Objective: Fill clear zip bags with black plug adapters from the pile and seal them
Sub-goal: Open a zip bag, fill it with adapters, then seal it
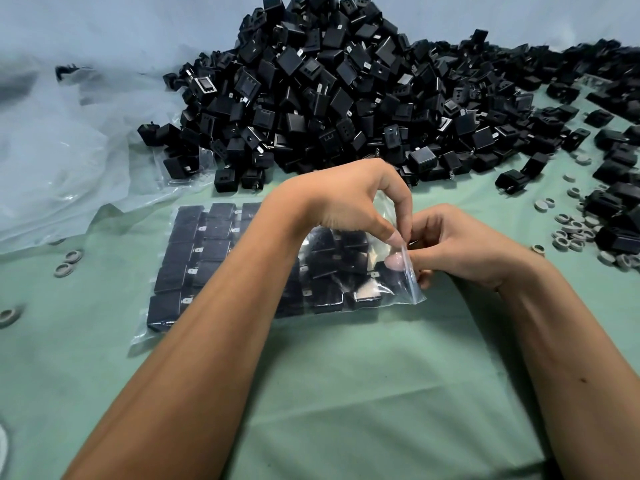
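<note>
One clear zip bag (221, 268) lies flat on the green cloth (346, 375) near you, already packed w/ rows of black adapters, so the filling of this bag looks done. What is left for it, I judge, is the sealing: both hands are at its right end, where the zip strip (410, 271) stands up a bit. Your left hand (349, 199) reaches across the bag and pinches the strip between thumb and fingertips, a narrow grip. Your right hand (453, 244) has fingers curled at the same edge from the right side, holding the plastic; how much of the zip is closed I cannot tell, the strip is too thin and shiny.

Far from you, the pile (346, 91) is big, w/ many loose adapters also spread to the right, so most of the task remains, approx. many bags more. Crumpled clear plastic (69, 161) lies at far left. Small grey rings (571, 230) are scattered at right & left.
</note>
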`<action>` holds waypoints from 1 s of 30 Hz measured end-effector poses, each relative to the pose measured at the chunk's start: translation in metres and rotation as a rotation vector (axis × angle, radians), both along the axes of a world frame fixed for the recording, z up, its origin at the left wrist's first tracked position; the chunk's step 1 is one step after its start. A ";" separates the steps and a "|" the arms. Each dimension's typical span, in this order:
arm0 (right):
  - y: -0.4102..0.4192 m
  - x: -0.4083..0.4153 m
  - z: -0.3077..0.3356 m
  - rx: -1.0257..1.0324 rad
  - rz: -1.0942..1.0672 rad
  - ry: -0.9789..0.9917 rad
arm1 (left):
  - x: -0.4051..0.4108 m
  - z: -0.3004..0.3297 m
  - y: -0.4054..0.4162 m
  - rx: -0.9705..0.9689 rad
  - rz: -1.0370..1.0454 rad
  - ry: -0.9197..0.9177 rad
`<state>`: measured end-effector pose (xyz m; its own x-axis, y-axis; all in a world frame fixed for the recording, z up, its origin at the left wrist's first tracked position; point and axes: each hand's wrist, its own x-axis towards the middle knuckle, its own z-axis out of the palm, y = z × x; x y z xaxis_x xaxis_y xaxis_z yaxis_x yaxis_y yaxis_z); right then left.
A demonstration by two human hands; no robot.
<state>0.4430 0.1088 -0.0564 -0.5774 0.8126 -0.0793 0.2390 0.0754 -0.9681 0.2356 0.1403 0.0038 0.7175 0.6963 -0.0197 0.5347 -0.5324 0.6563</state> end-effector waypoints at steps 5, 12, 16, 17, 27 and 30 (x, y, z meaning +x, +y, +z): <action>-0.001 0.002 0.001 -0.014 0.031 -0.004 | 0.001 0.000 0.001 0.003 0.018 0.012; 0.001 0.005 0.002 0.034 0.027 0.017 | -0.021 0.011 0.003 0.039 0.133 0.120; 0.002 0.003 0.000 0.044 -0.031 0.005 | -0.045 0.016 -0.001 0.036 0.272 0.186; 0.003 0.002 -0.002 0.041 -0.056 0.000 | -0.049 0.015 -0.005 0.037 0.281 0.197; 0.001 -0.016 -0.008 0.106 -0.096 -0.007 | -0.061 -0.036 -0.074 0.291 0.525 0.038; 0.000 -0.019 -0.007 0.168 -0.090 -0.032 | -0.063 -0.039 -0.081 0.294 0.522 0.001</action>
